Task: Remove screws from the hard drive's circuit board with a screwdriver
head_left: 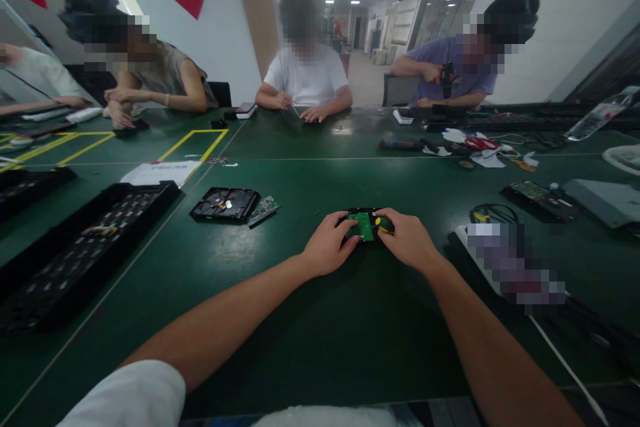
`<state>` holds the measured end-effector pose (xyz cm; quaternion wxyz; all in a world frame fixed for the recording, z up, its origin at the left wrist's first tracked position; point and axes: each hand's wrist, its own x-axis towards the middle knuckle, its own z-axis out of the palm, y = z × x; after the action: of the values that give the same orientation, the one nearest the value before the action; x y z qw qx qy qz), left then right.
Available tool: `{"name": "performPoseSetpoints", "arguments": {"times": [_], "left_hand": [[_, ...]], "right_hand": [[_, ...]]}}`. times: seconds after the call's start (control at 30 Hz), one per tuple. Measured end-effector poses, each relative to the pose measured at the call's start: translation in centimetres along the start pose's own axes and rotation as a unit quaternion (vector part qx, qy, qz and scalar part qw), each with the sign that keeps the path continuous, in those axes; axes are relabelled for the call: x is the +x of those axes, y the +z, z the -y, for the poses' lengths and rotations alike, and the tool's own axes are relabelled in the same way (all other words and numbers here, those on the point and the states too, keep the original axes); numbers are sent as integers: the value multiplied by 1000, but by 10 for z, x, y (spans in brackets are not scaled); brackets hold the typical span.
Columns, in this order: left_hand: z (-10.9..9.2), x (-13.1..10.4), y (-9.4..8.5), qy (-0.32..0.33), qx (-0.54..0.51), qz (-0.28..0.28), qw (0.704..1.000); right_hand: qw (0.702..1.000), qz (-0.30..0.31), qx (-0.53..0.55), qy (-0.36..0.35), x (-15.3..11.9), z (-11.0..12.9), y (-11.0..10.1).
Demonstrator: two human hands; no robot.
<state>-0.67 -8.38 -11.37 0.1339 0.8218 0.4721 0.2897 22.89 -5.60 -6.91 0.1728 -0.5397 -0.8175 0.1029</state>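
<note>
A dark, flat device with a green circuit board (361, 228) lies on the green table in front of me. My left hand (325, 245) grips its left side, thumb and fingers at the board's edge. At the right side of the board, my right hand (411, 237) is closed round a small screwdriver (384, 225) with a yellow and black handle. The screwdriver's tip cannot be made out. To the left lies an opened black casing (225, 203), and beside it a loose circuit board (265, 209).
Long black trays (95, 240) fill the left side. On the right are a bare-board device (540, 199), a grey box (605, 201), a cable coil (493, 213) and a blurred white-edged item (480, 260). Several people sit across the table. A plastic bottle (597, 117) stands tilted far right.
</note>
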Motion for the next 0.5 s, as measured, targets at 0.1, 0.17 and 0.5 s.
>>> {"name": "performPoseSetpoints", "arguments": {"times": [0.1,0.17,0.5], "left_hand": [[0,0,-1,-1,1,6,1000],[0,-1,-1,-3,0,8,1000],[-4,-1,-2,-12,-1,11,1000]], "right_hand": [[997,-59,-36,45,2,-5,-4],[991,-84,-62,89,3,-10,-6],[969,24,-100,223,12,-31,-1]]}}
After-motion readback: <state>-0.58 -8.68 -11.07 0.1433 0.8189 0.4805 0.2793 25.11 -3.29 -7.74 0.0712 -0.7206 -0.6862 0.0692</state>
